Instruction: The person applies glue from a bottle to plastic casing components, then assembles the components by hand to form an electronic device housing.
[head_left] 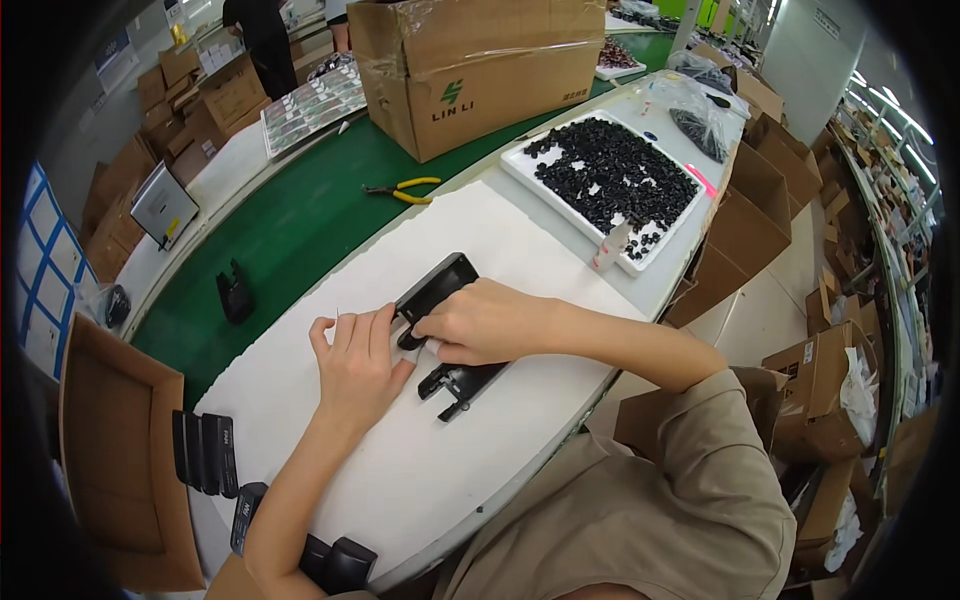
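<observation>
A long black plastic housing (436, 283) lies tilted on the white sheet (540, 400) before me. My left hand (358, 365) is at its lower left end, index finger and thumb closing on that end. My right hand (490, 322) curls over the same housing, its fingertips pressed at the lower end, where a small dark part (408, 340) shows. What lies under the right fingers is hidden. Just below the right hand rests a second black plastic part (455, 388) with a forked end, partly covered by the hand.
Yellow-handled pliers (405, 190) and a black clip-like part (235, 292) lie on the green belt (290, 240). A white tray (520, 160) of small black pieces stands upper right. Black housings (205, 452) line the left, beside an open carton (115, 460). A large carton (480, 85) stands behind.
</observation>
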A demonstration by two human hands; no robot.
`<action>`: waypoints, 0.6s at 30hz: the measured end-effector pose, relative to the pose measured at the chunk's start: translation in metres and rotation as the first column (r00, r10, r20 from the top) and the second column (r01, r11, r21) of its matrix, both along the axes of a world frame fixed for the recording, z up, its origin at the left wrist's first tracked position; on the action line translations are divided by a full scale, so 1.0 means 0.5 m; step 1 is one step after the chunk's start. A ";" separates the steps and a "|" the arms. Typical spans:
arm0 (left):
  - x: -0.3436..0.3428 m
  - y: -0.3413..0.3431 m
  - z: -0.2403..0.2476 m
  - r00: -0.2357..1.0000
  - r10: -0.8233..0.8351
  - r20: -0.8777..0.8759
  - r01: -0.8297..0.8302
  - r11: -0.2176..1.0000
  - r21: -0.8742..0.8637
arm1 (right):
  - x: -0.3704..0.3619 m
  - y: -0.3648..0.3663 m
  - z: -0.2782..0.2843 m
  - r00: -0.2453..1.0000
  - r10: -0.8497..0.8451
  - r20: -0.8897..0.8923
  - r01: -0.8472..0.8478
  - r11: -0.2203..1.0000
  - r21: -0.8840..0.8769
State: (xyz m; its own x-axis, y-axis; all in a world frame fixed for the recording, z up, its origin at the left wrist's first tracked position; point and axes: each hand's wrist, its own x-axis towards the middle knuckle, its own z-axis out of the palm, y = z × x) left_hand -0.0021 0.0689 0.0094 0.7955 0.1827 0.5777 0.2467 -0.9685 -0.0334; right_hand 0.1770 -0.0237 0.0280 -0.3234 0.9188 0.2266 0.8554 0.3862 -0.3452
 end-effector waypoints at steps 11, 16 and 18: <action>0.003 0.010 -0.019 0.999 -0.038 0.028 0.039 0.999 -0.035 | 0.085 -0.203 -0.008 0.737 -0.375 -0.563 0.672 0.500 0.546; 0.006 0.010 -0.024 0.996 -0.066 0.053 0.071 0.993 -0.097 | 0.157 -0.265 -0.075 0.509 -0.451 -0.733 0.858 0.206 0.470; 0.004 0.010 -0.023 0.997 -0.067 0.050 0.071 0.993 -0.091 | 0.168 -0.273 -0.078 0.468 -0.514 -0.719 0.882 0.217 0.419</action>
State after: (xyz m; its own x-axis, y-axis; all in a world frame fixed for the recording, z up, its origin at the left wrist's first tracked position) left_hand 0.0001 0.0737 -0.0023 0.7807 0.1828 0.5975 0.1781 -0.9817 0.0677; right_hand 0.2610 -0.1604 -0.0109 0.6450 0.1775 0.7433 0.7616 -0.0689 -0.6444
